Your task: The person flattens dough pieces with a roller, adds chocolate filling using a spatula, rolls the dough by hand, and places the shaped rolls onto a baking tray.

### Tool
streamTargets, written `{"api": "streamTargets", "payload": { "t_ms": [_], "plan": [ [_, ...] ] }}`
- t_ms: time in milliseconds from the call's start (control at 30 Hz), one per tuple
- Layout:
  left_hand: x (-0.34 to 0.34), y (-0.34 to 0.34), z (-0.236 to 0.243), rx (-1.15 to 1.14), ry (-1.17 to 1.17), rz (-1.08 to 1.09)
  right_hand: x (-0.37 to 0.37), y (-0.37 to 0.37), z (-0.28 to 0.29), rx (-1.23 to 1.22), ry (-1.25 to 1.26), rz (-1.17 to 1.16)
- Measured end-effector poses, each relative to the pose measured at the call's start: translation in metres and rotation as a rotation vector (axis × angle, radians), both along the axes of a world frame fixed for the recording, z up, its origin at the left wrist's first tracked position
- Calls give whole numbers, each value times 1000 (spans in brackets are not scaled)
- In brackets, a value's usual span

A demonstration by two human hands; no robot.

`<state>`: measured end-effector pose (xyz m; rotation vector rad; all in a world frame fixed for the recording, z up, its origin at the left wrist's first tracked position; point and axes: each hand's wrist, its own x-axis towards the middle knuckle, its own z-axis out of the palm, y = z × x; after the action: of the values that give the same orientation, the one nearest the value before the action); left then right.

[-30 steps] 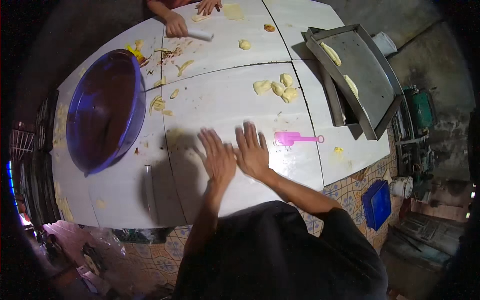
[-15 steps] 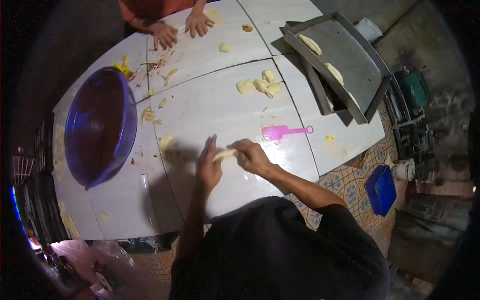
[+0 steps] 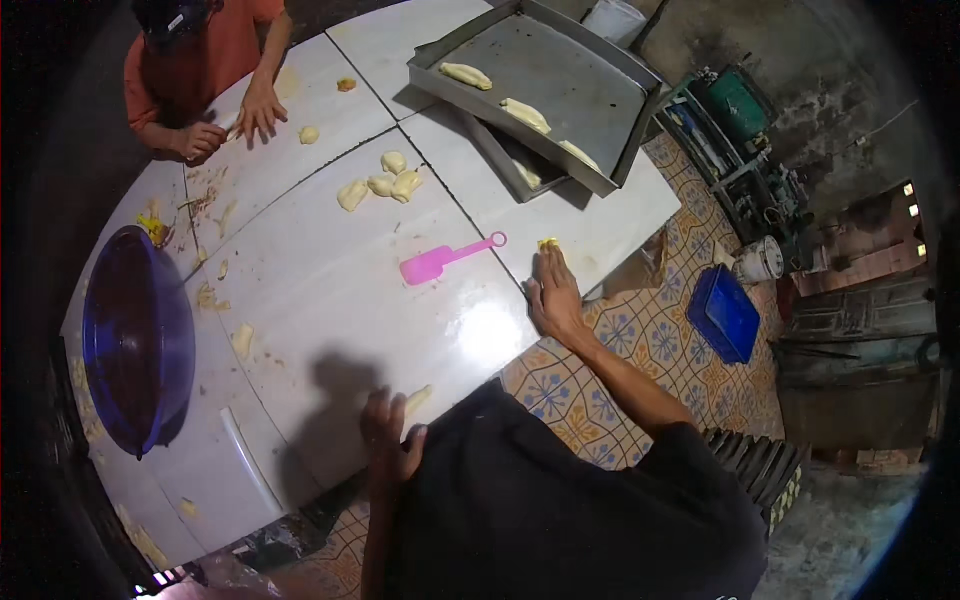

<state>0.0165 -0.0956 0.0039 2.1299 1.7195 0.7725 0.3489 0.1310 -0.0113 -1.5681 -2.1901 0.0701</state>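
Note:
My left hand (image 3: pixel 390 432) rests at the near edge of the table, its fingers loosely bent and thumb apart. Just beside its fingers lies a rolled strip of pale dough (image 3: pixel 418 400). Out to the right, my right hand (image 3: pixel 556 295) stretches flat on the white tabletop, fingertips on a small yellow smear (image 3: pixel 547 243) that looks like soft fat. A pink plastic scraper (image 3: pixel 430 265) lies left of that hand. Farther off sits a cluster of dough lumps (image 3: pixel 381 186).
Two metal trays, the upper tray (image 3: pixel 560 60) bearing shaped dough pieces, overlap at the far right. A large purple basin (image 3: pixel 178 350) stands at left. Across the table, a co-worker's hands (image 3: pixel 262 108) work dough. A blue crate (image 3: pixel 722 315) is on the tiled floor.
My right hand has left the dough strip and moved right to the yellow smear. My left hand and the strip are now nearer the table's edge. The view has shifted right.

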Motion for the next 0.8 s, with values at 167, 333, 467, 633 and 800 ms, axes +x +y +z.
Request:
{"api": "streamTargets", "payload": {
  "t_ms": [167,333,467,633,800],
  "plan": [
    [-19,-5,-8,157,85,353,0,-8,8,-13,137,50],
    [-59,-33,-40,218,-169,636,-111,-44,35,-447,367,709],
    [-57,-40,-79,241,-403,663,-263,-22,9,-81,-72,827],
    [-58,-49,-93,137,-291,908,-262,-37,14,-274,-205,1316],
    [-48,-13,-19,366,-83,717,-294,28,12,-160,-120,581]
  ]
}}
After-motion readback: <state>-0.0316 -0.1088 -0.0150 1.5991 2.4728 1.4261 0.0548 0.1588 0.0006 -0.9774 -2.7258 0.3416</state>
